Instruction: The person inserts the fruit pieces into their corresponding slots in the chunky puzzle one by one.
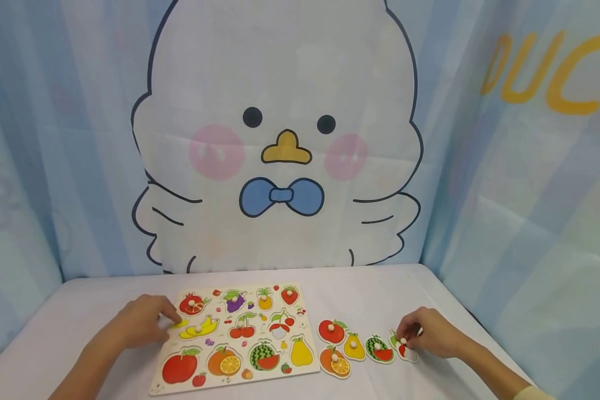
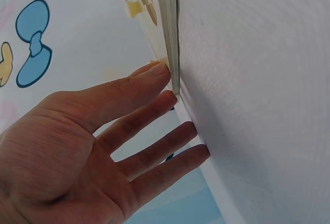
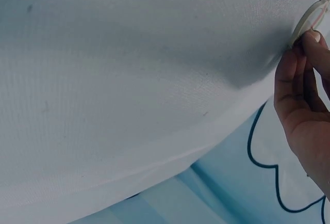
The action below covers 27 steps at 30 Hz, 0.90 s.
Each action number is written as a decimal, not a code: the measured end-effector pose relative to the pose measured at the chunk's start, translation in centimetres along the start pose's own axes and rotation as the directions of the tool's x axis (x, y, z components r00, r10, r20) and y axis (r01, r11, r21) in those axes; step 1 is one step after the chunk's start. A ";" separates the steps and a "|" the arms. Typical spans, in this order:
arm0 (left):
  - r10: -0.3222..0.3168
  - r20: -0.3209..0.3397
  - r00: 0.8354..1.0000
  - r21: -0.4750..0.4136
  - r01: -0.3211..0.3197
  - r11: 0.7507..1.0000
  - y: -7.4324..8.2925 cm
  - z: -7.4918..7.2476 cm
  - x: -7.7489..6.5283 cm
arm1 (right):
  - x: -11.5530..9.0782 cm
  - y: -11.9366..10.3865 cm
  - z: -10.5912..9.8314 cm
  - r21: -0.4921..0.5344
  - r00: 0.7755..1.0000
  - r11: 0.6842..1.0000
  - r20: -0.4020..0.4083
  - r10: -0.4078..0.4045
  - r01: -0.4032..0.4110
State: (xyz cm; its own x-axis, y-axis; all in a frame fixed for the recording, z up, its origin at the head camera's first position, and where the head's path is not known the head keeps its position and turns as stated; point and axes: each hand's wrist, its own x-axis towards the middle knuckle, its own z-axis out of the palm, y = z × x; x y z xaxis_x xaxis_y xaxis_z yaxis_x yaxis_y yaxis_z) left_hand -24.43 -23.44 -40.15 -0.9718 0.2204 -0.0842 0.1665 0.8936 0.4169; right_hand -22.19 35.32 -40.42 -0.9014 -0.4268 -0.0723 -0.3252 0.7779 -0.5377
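Observation:
A wooden fruit puzzle board [image 1: 220, 378] lies flat on the white table. My left hand [image 1: 142, 319] is at its left edge; in the left wrist view the thumb [image 2: 147, 79] touches the board's edge while the other fingers are spread out, nearly straight. My right hand [image 1: 432, 333] pinches a knobbed puzzle piece [image 1: 408, 353] showing red-and-white fruit with a green leaf. In the right wrist view this piece [image 3: 305, 24] is seen edge-on between thumb and fingertips, partly out of frame. Beside it lies the watermelon piece [image 1: 386, 354].
Also loose between board and right hand are an apple piece [image 1: 332, 331], a pear piece [image 1: 352, 349] and an orange piece [image 1: 336, 364]. Knobbed pieces, including grapes [image 1: 236, 303] and bananas [image 1: 202, 328], sit in the board. A duck-printed curtain [image 1: 285, 239] hangs behind the table.

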 end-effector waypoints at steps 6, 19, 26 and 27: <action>-0.003 0.003 1.000 0.001 0.003 1.000 -0.1 0.0 0.0 | 0.0 0.3 0.1 -0.010 1.000 1.000 -0.021 -0.006 0.006; -0.016 0.011 1.000 -0.004 0.016 1.000 -0.1 0.1 0.1 | 0.8 0.6 0.1 -0.021 0.998 1.000 -0.066 0.012 -0.014; -0.012 0.005 1.000 -0.006 0.012 1.000 -0.1 0.1 0.1 | 2.0 0.1 0.5 -0.052 0.993 0.999 -0.118 -0.010 0.004; -0.013 0.005 1.000 -0.005 0.013 1.000 -0.1 0.1 0.1 | 2.2 -0.1 0.6 -0.055 0.992 0.998 -0.125 -0.012 0.005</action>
State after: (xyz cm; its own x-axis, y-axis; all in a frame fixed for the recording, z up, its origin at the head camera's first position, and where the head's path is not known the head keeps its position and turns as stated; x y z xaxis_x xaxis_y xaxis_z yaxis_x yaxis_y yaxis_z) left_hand -24.52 -23.47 -40.27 -0.9730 0.2108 -0.0936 0.1534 0.8945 0.4200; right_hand -23.96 34.04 -41.02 -0.9261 -0.3751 0.0401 -0.3453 0.7999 -0.4909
